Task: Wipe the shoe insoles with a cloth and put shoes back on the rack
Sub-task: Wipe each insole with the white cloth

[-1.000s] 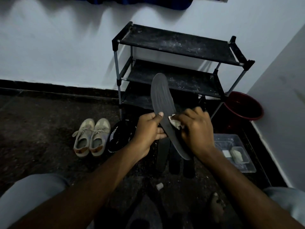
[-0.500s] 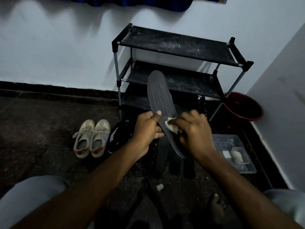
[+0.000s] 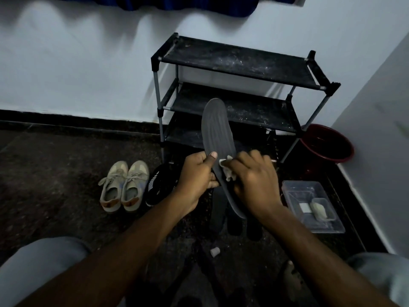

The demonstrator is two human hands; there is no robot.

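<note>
My left hand (image 3: 195,176) grips a long dark grey insole (image 3: 218,129) at its middle, thumb on top, toe end pointing up toward the rack. My right hand (image 3: 254,182) presses a small pale cloth (image 3: 225,166) against the insole's face. A black three-shelf shoe rack (image 3: 239,60) stands against the white wall behind, its shelves bare and dusty. A pair of beige sneakers (image 3: 124,187) sits on the floor to the left, with a black shoe (image 3: 158,185) beside them. Several more dark insoles (image 3: 218,209) lie on the floor under my hands.
A dark red bucket (image 3: 327,144) stands in the corner right of the rack. A clear plastic tray (image 3: 314,207) with small pale items lies on the floor at right. A small white cap (image 3: 214,251) lies on the floor between my knees.
My right hand has slid the cloth slightly up along the insole; the left hand keeps its grip. The view has shifted a little.
</note>
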